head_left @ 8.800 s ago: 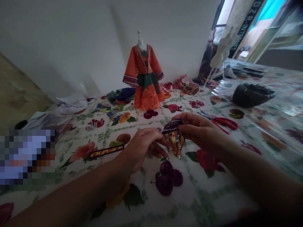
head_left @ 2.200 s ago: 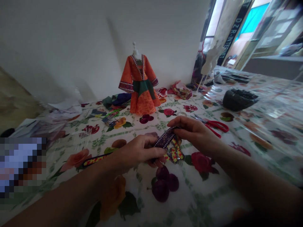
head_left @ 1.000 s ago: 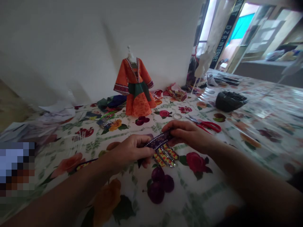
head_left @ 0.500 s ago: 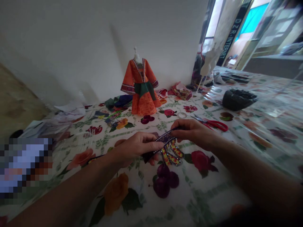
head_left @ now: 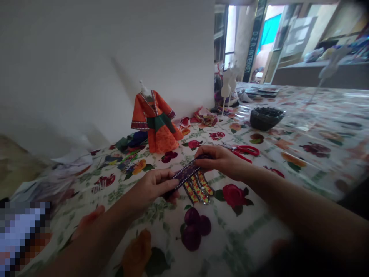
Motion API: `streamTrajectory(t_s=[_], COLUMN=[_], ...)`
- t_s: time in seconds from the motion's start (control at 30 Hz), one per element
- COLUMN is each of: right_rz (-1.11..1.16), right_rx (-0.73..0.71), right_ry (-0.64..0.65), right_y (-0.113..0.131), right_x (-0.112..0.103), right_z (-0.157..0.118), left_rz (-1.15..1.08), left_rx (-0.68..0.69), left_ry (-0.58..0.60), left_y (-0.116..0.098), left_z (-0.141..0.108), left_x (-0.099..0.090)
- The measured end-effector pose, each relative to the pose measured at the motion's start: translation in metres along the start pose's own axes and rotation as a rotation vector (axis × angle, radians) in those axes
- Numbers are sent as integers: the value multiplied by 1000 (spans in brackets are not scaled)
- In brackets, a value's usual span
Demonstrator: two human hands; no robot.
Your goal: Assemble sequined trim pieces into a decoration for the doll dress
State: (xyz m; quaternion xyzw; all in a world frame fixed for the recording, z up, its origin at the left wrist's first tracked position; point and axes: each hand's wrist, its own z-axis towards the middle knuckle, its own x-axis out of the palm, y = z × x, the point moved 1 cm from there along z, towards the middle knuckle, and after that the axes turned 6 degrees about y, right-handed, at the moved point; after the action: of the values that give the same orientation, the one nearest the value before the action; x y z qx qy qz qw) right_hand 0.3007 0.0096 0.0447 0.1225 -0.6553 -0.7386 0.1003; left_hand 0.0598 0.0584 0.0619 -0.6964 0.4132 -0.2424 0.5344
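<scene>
Between my two hands stretches a dark purple trim band (head_left: 186,173) edged with small white dots. Yellow-and-red patterned strips (head_left: 198,187) with glittering edges hang from its lower side. My left hand (head_left: 161,184) pinches the band's left end between thumb and fingers. The other end is gripped by my right hand (head_left: 209,158), its fingers closed over the fabric. Just beyond my right hand lie red-handled scissors (head_left: 245,151) on the floral tablecloth (head_left: 230,238).
A small dress form wears an orange and green dress (head_left: 157,123) by the wall. Folded fabrics (head_left: 204,116) lie behind it. To the right are a black bowl-shaped bundle (head_left: 265,118) and white mini mannequins (head_left: 226,88). Clear plastic and papers (head_left: 57,169) lie at left.
The camera view has turned to the right, so the surroundings appear further left. My hands have drawn slightly apart, showing more of the band and its hanging strips.
</scene>
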Motion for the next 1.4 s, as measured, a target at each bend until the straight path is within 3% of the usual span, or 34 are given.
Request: streamTrajectory(t_s=[0.2,0.4,0.47,0.67,0.8,1.0,1.4], right_rz=[143,336,303,-316,-423,-578,-950], right_rx=[-31,54,116,254,276,231,109], right_ry=[76,443,490,293,255,215,-80], right_y=[17,36,35,2,-14,-15,-13], right_x=[0,-2,-2,-6,-10,-15,-16], right_z=[-7,-23,-23,-5,0,2,5], left_rz=[-2,-83,-63,377,491,657,834], left_rx=[62,22,-19,-144,-153,-67,-18], left_ry=[24,208,223,45,-7,-98,-229], left_y=[-23,-43,-40,-8,3,-5,13], left_z=[-19,-48,-46,-6,4,-2,9], left_x=[9,30,31,16,10,5,-7])
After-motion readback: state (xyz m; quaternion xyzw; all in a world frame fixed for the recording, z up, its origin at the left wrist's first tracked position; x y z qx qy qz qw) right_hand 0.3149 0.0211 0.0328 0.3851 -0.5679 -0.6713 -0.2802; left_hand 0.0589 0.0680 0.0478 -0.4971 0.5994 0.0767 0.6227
